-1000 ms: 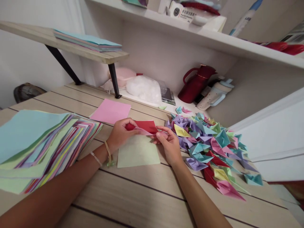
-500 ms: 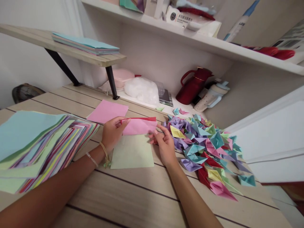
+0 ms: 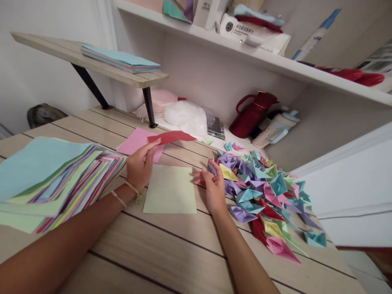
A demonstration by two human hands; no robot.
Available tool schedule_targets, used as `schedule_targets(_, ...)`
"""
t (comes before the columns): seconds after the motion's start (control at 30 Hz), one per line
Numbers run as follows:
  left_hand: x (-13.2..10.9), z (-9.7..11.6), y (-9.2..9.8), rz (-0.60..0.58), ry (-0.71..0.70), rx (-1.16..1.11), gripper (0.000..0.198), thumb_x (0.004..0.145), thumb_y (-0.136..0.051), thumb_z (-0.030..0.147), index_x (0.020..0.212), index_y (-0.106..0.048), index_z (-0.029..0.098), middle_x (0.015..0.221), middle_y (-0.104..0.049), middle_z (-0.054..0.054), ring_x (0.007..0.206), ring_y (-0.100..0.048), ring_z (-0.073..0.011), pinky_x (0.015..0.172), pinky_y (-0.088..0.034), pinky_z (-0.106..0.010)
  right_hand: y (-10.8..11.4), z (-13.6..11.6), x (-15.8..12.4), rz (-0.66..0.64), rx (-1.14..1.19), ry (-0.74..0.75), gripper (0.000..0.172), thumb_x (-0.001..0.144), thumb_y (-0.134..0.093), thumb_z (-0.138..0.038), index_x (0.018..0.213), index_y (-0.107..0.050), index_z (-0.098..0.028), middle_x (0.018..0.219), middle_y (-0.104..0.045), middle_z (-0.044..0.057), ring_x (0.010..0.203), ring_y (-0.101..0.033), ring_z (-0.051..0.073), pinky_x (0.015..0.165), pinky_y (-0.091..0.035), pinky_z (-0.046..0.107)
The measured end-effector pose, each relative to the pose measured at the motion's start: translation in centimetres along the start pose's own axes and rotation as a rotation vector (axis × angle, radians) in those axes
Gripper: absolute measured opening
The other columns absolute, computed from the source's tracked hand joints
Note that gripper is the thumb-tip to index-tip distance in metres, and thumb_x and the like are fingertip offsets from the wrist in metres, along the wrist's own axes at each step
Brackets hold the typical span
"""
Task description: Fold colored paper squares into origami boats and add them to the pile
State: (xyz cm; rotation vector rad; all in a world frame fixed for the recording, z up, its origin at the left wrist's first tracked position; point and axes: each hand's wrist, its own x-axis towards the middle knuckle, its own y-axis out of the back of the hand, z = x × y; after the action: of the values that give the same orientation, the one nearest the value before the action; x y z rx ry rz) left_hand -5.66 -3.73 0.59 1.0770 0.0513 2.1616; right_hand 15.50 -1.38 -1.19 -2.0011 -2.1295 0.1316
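My left hand (image 3: 139,165) pinches one end of a folded red paper (image 3: 171,136) and holds it in the air above the wooden table (image 3: 171,253). A pale green square sheet (image 3: 170,189) lies flat between my hands. My right hand (image 3: 212,186) rests just right of that sheet, its fingers loosely curled and holding nothing, touching the edge of a pile of folded paper boats (image 3: 263,192) in several colours. A pink sheet (image 3: 136,141) lies behind my left hand.
A thick fanned stack of coloured paper (image 3: 52,183) fills the left of the table. A raised wooden shelf (image 3: 88,57) carries more sheets. Behind stand a red jug (image 3: 252,114), a pale bottle (image 3: 275,126) and a white bag (image 3: 186,116).
My right hand let go of the red paper and dropped to the table by the boat pile. My left hand lifted the paper up and away, alone.
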Motion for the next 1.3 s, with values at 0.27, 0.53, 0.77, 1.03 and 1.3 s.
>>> schedule_targets(0.27, 0.2, -2.2, 0.7, -0.01, -0.08, 0.168, 0.022, 0.084, -0.052, 0.019, 0.09, -0.072, 0.026, 0.096, -0.074, -0.001, 0.092, -0.067, -0.019, 0.084, -0.051, -0.032, 0.0, 0.1, 0.1, -0.015, -0.016, 0.008, 0.055, 0.077, -0.066, -0.043, 0.122, -0.043, -0.021, 0.072, -0.067, 0.0, 0.052, -0.06, 0.012, 0.058, -0.049, 0.027)
schedule_targets(0.53, 0.3, -1.4, 0.5, -0.13, -0.004, -0.017, 0.014, 0.08, -0.059, 0.032, 0.076, -0.071, 0.025, 0.085, -0.073, -0.001, 0.082, -0.067, -0.0171, 0.078, -0.05, -0.028, -0.1, 0.1, 0.0, -0.086, -0.058, 0.025, 0.059, 0.076, -0.068, -0.041, 0.126, -0.042, -0.021, 0.072, -0.067, 0.0, 0.054, -0.06, 0.011, 0.057, -0.048, 0.025)
schedule_targets(0.77, 0.8, -1.3, 0.4, 0.01, 0.212, -0.137, 0.02, 0.08, -0.057, 0.034, 0.068, -0.063, 0.019, 0.056, -0.061, 0.003, 0.055, -0.058, -0.0124, 0.061, -0.046, -0.023, 0.0, 0.3, 0.1, -0.117, -0.084, 0.042, 0.081, 0.071, -0.072, -0.039, 0.139, -0.033, -0.022, 0.07, -0.066, -0.002, 0.054, -0.059, 0.012, 0.059, -0.049, 0.027)
schedule_targets(1.03, -1.6, 1.8, -0.2, 0.05, 0.411, -0.382, 0.03, 0.085, -0.051, 0.036, 0.06, -0.053, 0.019, 0.05, -0.05, 0.005, 0.046, -0.048, -0.0094, 0.047, -0.039, -0.021, -0.1, -0.5, -1.0, -0.289, -0.115, 0.049, 0.093, 0.059, -0.08, -0.032, 0.14, -0.033, -0.028, 0.077, -0.07, -0.004, 0.049, -0.051, 0.008, 0.053, -0.044, 0.022)
schedule_targets(1.3, -0.8, 0.7, -1.3, -0.481, 0.185, -0.528, 0.028, 0.068, -0.071, 0.037, 0.088, -0.068, 0.017, 0.1, -0.062, -0.007, 0.088, -0.06, -0.0161, 0.069, -0.049, -0.024, 0.3, 0.0, -0.5, -0.162, -0.08, 0.032, 0.026, 0.059, -0.081, -0.032, 0.077, -0.067, -0.019, 0.073, -0.07, -0.001, 0.063, -0.061, 0.01, 0.063, -0.049, 0.025)
